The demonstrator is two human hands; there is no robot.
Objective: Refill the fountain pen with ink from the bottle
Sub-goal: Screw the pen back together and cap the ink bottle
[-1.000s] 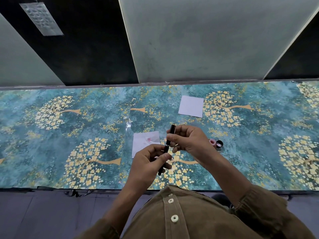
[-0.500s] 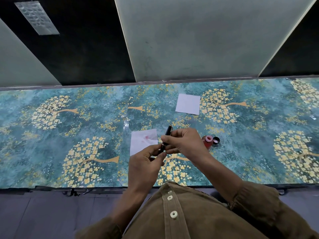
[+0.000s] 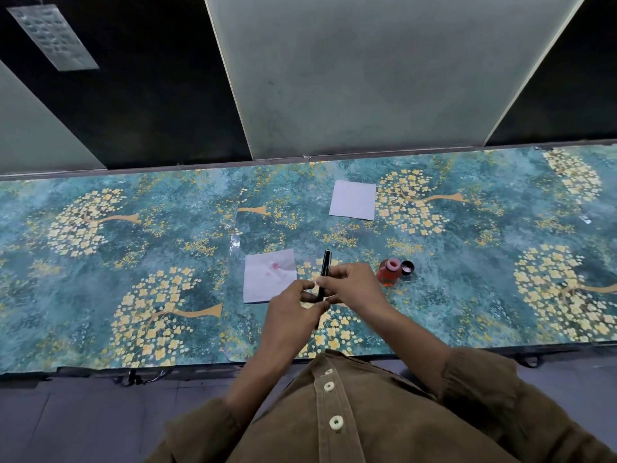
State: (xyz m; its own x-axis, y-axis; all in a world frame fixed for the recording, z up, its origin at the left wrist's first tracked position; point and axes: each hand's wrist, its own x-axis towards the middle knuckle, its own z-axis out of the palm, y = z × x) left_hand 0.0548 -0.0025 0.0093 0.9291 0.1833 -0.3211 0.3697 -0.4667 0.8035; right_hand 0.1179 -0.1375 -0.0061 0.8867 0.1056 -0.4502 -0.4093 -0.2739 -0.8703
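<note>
Your left hand (image 3: 293,309) and right hand (image 3: 350,287) both pinching black fountain pen (image 3: 324,272) at frame centre; lower pen hidden behind fingers. Open ink bottle (image 3: 389,272) right of hands; nib not visible.

Two white paper squares (image 3: 352,200), one pink-stained (image 3: 269,275), on flower-patterned teal tabletop (image 3: 133,255)

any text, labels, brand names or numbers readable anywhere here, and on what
None can be read.
Ink bottle: no label shows; only red ink and an open mouth.
Black cap beside it: no marking visible.
Fountain pen, held in both hands: any engraving is too small to tell.
Stained tissue: pink blots, no writing.
White paper: blank.
Patterned table cover: trees and flowers only.
</note>
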